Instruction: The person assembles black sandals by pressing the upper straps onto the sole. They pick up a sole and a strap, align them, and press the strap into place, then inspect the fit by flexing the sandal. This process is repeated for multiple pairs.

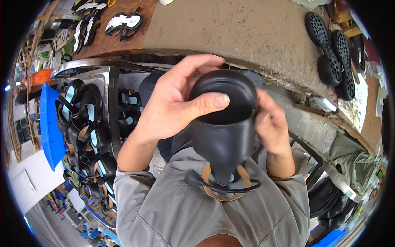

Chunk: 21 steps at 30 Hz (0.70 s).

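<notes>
A black open-toed sandal (pixel 224 140) is held upright in front of my chest, its rounded toe end uppermost. Its heel end, with a thin black strap (pixel 236 189) and a tan-lined loop (pixel 207 181), points down toward my grey shirt. My left hand (pixel 170 105) grips the toe end from the left. The left thumb presses on the footbed inside the toe opening, while the fingers reach around the far side. Curled fingers of my right hand (pixel 272 123) hold the sandal's right edge beside that opening; the fingertips are partly hidden behind it.
Beyond my hands runs a worn workbench (pixel 205 31). Black sandals (pixel 124 25) lie on its far left, black soles (pixel 323 41) on its right. To my left, many sandals (pixel 94 123) crowd a metal-framed rack (pixel 112 94) beside a blue tray (pixel 50 127).
</notes>
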Available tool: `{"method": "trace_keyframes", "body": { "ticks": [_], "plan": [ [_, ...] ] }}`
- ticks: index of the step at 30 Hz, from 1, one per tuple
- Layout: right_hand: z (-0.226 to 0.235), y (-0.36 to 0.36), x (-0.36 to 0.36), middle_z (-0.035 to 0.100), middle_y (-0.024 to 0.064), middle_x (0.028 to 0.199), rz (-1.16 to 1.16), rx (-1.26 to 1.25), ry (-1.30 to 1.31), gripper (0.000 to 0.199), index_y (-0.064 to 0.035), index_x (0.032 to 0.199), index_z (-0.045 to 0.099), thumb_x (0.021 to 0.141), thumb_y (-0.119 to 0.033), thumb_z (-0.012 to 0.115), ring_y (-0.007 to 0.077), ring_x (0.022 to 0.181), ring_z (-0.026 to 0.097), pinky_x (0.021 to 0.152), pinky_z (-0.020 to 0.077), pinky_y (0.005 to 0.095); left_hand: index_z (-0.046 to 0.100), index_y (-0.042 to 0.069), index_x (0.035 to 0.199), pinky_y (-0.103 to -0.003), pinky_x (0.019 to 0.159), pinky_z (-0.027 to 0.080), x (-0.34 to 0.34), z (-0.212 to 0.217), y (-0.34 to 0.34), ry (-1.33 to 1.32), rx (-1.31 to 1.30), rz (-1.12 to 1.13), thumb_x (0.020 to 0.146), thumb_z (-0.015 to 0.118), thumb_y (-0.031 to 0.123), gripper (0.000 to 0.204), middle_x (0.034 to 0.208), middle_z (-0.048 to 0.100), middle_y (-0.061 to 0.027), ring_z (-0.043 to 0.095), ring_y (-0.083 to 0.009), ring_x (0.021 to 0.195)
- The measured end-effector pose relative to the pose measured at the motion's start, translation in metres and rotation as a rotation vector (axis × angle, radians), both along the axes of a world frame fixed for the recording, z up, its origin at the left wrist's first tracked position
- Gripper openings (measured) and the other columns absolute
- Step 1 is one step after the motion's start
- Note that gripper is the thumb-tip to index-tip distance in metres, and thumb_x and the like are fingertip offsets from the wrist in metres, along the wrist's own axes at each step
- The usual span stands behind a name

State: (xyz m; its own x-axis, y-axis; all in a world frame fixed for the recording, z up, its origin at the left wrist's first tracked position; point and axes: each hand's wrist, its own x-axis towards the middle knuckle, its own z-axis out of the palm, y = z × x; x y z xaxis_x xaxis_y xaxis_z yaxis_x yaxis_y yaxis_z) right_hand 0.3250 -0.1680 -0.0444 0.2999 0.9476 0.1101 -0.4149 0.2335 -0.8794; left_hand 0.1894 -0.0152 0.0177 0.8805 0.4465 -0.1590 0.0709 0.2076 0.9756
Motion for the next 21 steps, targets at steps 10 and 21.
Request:
{"method": "trace_keyframes", "body": {
  "ticks": [10,21],
  "plan": [
    [-0.018,0.01,0.046,0.062,0.0112,0.101,-0.464,-0.043,0.212,0.042,-0.0015,0.124,0.047,0.092,-0.024,0.06,0.0191,0.09,0.061,0.079,0.0516,0.0303,0.023,-0.003,0.144,-0.038,0.107,0.033,0.042,-0.066,-0.051,-0.278,-0.793,-0.22,0.084,0.055,0.059,0.091,0.144,0.035,-0.0182,0.044,-0.0256,0.127],
    [-0.037,0.008,0.047,0.064,0.0184,0.097,-0.02,0.35,-0.225,0.063,0.0055,0.115,0.059,0.08,-0.047,0.067,0.0288,0.087,0.063,0.073,0.0508,0.0345,0.04,0.003,0.134,-0.035,0.1,0.04,0.032,-0.158,-0.105,-0.17,-1.071,-0.246,0.091,0.043,0.06,0.072,0.125,0.052,-0.0108,0.048,-0.0185,0.12]
  ]
}}
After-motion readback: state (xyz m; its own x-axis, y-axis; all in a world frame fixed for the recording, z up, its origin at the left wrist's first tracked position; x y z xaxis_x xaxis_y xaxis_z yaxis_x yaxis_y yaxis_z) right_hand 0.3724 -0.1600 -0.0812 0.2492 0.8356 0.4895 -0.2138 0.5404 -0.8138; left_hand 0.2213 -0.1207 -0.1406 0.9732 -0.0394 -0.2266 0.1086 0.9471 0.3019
